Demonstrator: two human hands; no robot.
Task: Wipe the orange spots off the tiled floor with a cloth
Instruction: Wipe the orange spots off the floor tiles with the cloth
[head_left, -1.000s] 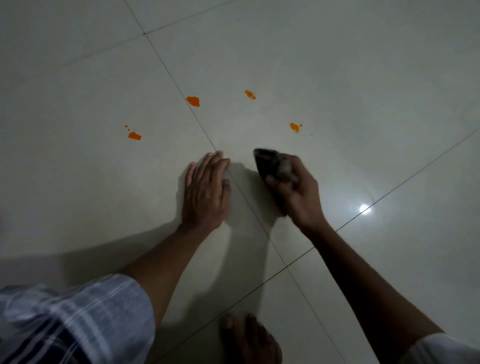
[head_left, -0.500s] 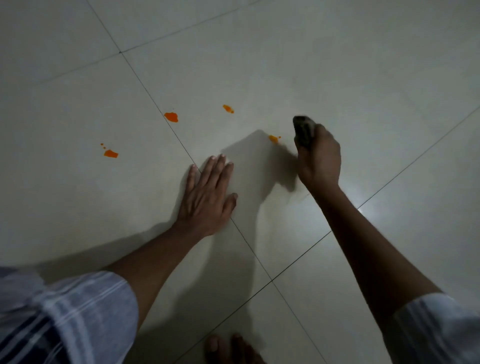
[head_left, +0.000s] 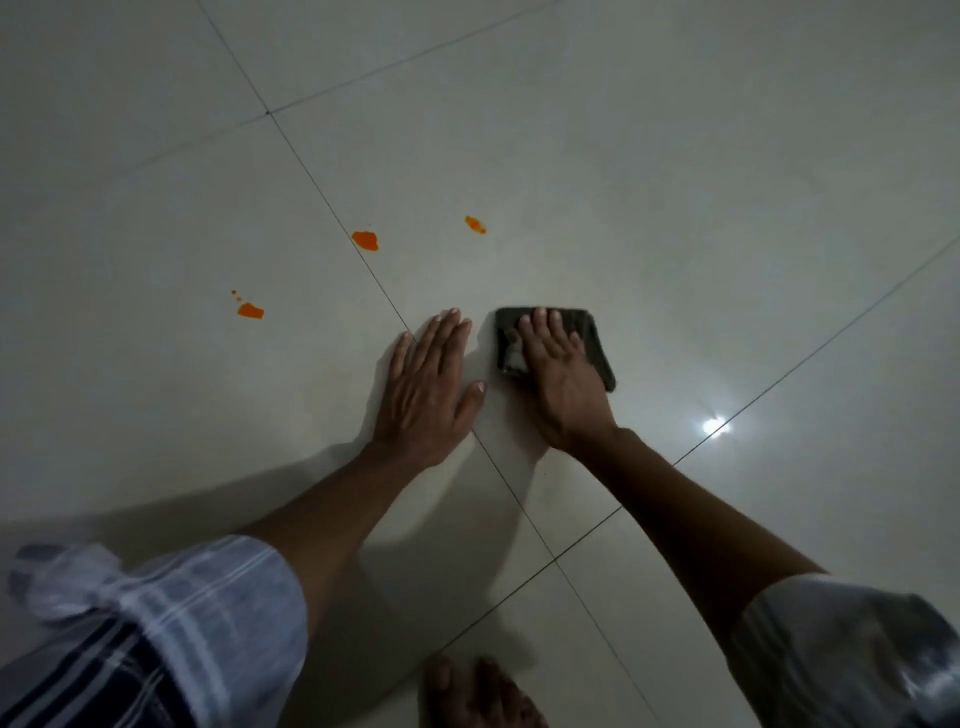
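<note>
The right hand (head_left: 558, 374) presses a dark folded cloth (head_left: 592, 338) flat on the pale glossy tiled floor (head_left: 675, 182), left hand (head_left: 431, 384) spread empty beside it, and dragging it across the three orange spots (head_left: 365, 240) might smear them.

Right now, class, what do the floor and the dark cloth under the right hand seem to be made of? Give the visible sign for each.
Floor: probably glazed ceramic or porcelain tile, glossy; thin grout lines divide it and a lamp reflects sharply in it.
Cloth: seemingly soft woven fabric, matt and dark; it lies folded flat under the right hand with no shine. The exact fibre cannot be told.
</note>
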